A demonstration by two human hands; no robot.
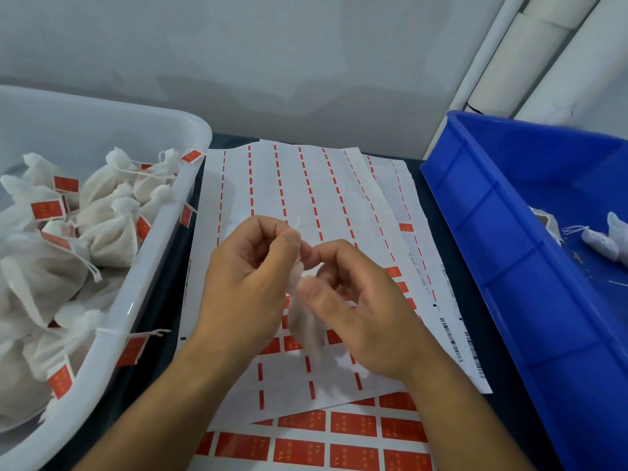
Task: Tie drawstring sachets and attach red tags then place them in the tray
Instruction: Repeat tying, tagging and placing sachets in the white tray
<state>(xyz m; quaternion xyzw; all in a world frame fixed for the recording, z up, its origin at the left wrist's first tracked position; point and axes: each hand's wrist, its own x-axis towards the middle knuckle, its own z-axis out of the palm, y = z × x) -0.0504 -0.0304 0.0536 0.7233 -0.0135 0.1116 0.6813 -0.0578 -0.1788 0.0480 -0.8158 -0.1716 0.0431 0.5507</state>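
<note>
Red tags [353, 423] fill the nearest sticker sheet [306, 447], which lies at the near edge of the dark table [503, 402]. Partly over it, further back, lie the peeled backing sheets [289, 185], white with dashed red strips and only a few tags left on them. Above these sheets both hands meet. The left hand [244, 283] has its fingers curled, thumb and forefinger pinching the top of a small white sachet [304, 321] that hangs blurred between the two hands. The right hand [360, 300] is curled too, its fingertips closed on the sachet's neck just beside the left thumb; whether the string is tied cannot be told. On the left stands the white tray [142, 266], holding many tied sachets with tags [102, 212], some tags hanging over its rim. On the right stands a blue bin [492, 232] with a few untagged sachets [601, 243] inside. At the far side rises a pale wall [272, 56]
</note>
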